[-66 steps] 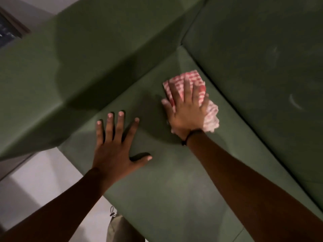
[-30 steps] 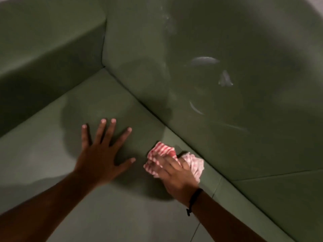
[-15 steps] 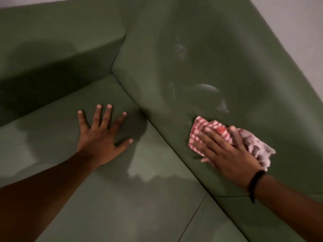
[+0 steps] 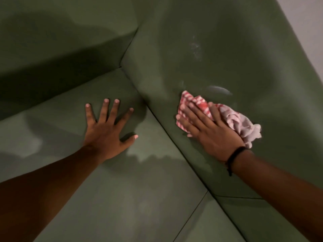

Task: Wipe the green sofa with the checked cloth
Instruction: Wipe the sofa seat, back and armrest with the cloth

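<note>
The green sofa [image 4: 157,198] fills the view: seat cushion below, armrest at upper left, backrest on the right. My right hand [image 4: 208,128] presses the red-and-white checked cloth [image 4: 201,103] flat against the lower backrest, fingers spread over it; the bunched end of the cloth sticks out to the right of my hand. My left hand [image 4: 108,131] lies palm down on the seat cushion near the corner, fingers spread, holding nothing. Pale smears [image 4: 196,49] and a curved mark [image 4: 219,89] show on the backrest above the cloth.
A seam [image 4: 192,215] divides the seat cushions at the lower middle. A pale wall [image 4: 307,23] shows past the backrest's top edge at upper right. A black band circles my right wrist.
My right hand has carried the cloth from the seat, by the backrest crease, up onto the backrest. Over the last half second both hands have barely moved. My left hand stays flat on the seat.
</note>
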